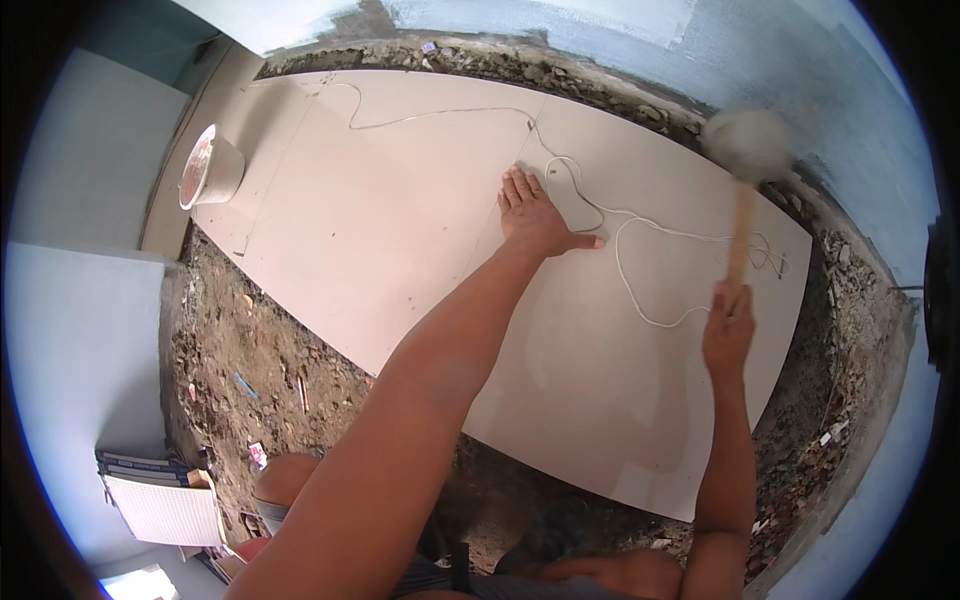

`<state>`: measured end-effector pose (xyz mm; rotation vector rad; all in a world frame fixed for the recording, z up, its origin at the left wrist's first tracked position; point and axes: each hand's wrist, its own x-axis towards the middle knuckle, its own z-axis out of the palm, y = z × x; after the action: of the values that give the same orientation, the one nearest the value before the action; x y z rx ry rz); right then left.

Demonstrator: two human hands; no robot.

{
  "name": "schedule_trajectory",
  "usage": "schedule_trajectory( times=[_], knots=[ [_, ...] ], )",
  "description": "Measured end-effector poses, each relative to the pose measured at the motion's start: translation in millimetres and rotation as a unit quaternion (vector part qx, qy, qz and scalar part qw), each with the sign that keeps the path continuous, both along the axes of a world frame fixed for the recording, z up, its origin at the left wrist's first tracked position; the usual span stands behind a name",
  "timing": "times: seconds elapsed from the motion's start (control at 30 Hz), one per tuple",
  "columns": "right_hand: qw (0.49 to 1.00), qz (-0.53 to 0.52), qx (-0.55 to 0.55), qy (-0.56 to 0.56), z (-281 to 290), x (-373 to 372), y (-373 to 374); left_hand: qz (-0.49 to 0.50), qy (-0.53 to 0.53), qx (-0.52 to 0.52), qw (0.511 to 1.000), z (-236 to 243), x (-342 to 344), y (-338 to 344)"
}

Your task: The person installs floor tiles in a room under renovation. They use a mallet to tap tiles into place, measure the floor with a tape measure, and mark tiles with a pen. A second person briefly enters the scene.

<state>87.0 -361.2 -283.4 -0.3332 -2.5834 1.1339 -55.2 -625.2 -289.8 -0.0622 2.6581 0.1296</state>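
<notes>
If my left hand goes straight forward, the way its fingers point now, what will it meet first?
Probably the thin white string, which crosses the floor tiles ahead of the left hand. Depth is unclear here, so a raised hand might pass over it.

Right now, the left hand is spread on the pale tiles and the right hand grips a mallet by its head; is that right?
Not quite: the right hand grips the mallet by its wooden handle, as the head camera's view shows. The left hand is spread on the pale tiles.
</notes>
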Motion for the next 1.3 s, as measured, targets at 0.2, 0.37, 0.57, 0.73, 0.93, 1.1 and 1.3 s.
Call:
schedule_trajectory(
  times=[0.2, 0.37, 0.57, 0.73, 0.93, 1.1, 1.3],
  knots=[
    [0.965, -0.007, -0.167, -0.204, 63, 2, -29, 0.002, 0.004, -0.007, 1.0, -4, 3, -15],
    [1.0, 0.027, 0.001, -0.009, 0, 11, -26, -0.009, 0.005, -0.007, 1.0, 3, 2, -4],
    [0.976, 0.058, -0.103, -0.183, 71, -23, -47, -0.01, 0.006, 0.0, 1.0, -1, 6, -23],
    [0.995, 0.071, -0.022, -0.071, 17, -11, -44, -0.034, 0.021, 0.001, 0.999, -3, 5, -16],
    [0.947, 0.009, -0.229, -0.224, 88, -13, -40, -0.054, 0.026, -0.004, 0.998, -8, 5, -27],
    [0.958, -0.056, -0.252, -0.126, 85, 24, -15, -0.074, 0.033, 0.009, 0.997, -16, 4, -29],
    [0.978, -0.041, 0.038, -0.199, -14, 75, 44, -0.08, 0.052, 0.005, 0.995, -13, 8, -31]
  ],
)
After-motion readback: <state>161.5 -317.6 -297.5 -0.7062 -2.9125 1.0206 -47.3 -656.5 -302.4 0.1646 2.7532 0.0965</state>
